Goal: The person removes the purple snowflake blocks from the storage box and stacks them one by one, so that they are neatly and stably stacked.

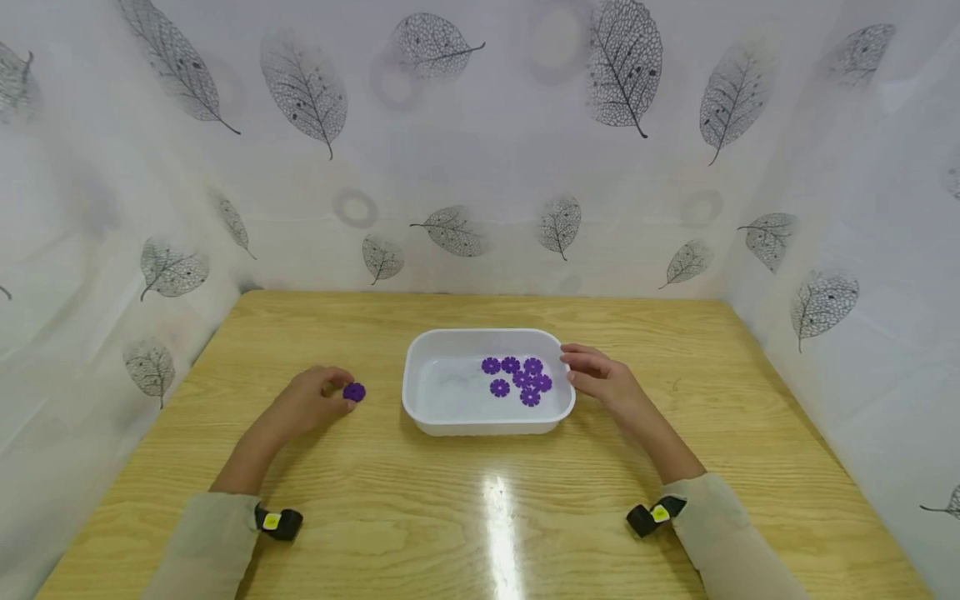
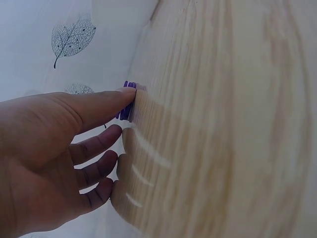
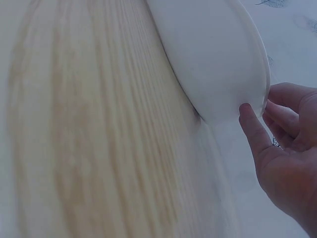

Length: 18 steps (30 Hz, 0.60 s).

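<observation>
My left hand [image 1: 311, 402] pinches a small stack of purple snowflake building discs [image 1: 355, 392] between thumb and fingers, low over the table left of the tray. In the left wrist view the stacked discs [image 2: 127, 101] show edge-on beyond the thumb, and the other fingers are loosely bent. Right of centre in the white plastic tray [image 1: 442, 333] lie several loose purple discs [image 1: 500, 387]. At the tray's right end, my right hand [image 1: 606, 382] holds the rim. Its thumb [image 3: 252, 126] lies against the outer wall, with the other fingers at the rim.
The wooden table [image 1: 420, 517] carries the tray near its middle. A pale curtain [image 1: 480, 150] printed with leaves encloses the back and both sides. Each wrist wears a black strap-mounted camera [image 1: 279, 523]. Light glares on the table in front of the tray.
</observation>
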Available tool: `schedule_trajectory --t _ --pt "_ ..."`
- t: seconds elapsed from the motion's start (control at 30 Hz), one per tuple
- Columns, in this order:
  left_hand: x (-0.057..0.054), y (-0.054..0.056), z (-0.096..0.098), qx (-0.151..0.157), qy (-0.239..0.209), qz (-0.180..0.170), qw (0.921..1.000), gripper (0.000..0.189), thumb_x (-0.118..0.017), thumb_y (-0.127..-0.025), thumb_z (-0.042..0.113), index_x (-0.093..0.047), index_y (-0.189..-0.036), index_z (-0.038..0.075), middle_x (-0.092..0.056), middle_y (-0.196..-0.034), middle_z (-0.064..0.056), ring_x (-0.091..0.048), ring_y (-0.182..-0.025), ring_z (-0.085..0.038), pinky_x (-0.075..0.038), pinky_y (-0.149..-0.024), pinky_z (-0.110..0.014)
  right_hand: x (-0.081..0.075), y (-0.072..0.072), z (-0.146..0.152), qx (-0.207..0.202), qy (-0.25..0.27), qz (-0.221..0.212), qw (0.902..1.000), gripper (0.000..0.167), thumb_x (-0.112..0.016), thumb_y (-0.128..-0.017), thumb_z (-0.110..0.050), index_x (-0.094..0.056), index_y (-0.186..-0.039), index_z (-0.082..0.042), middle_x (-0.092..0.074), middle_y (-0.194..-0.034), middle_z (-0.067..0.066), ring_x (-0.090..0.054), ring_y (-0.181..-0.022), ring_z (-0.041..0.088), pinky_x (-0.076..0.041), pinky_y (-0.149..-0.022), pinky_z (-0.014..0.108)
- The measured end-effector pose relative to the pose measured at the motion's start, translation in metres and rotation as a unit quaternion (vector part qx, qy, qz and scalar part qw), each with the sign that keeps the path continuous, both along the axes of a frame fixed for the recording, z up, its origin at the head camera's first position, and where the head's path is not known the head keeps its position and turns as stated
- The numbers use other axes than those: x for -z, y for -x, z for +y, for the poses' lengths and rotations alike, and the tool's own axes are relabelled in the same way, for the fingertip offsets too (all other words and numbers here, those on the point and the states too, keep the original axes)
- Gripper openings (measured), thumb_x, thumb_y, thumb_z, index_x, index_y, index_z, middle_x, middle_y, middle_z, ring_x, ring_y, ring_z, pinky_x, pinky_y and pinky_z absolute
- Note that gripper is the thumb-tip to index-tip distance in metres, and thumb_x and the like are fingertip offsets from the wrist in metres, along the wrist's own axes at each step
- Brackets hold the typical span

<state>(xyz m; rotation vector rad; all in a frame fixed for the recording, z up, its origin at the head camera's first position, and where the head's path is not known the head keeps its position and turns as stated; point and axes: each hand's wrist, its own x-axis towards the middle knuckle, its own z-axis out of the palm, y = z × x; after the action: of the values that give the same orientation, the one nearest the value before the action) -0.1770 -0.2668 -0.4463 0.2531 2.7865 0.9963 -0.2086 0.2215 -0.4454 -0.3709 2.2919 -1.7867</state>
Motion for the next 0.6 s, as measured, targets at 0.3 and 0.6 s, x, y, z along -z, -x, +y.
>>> schedule_trajectory --t 0.3,0.6 --pt "0.0004 -0.0015 -0.0004 0.005 0.003 0.004 1.0 0.049 -0.071 -0.094 0.023 -0.058 -0.134 -0.001 -0.059 -0.128 -0.024 -0.058 -0.11 -0.037 -0.051 -0.088 -0.049 -0.0003 -0.0008 -0.0006 -0.001 0.001 -0.002 1.0 0.042 -0.064 -0.1 -0.023 -0.06 -0.136 -0.002 -0.042 -0.157 0.004 -0.041 -0.144 0.031 -0.049 -0.099 0.019" --pt "0.0017 -0.0008 -0.0018 0.005 0.002 0.002 1.0 0.042 -0.068 -0.096 0.022 -0.061 -0.131 0.0 -0.057 -0.132 -0.025 -0.055 -0.119 -0.04 -0.049 -0.095 -0.055 -0.0017 -0.0006 -0.0009 0.0 -0.006 0.002 1.0 0.041 -0.064 -0.1 -0.022 -0.06 -0.136 -0.002 -0.042 -0.157 0.005 -0.039 -0.145 0.031 -0.048 -0.099 0.017"
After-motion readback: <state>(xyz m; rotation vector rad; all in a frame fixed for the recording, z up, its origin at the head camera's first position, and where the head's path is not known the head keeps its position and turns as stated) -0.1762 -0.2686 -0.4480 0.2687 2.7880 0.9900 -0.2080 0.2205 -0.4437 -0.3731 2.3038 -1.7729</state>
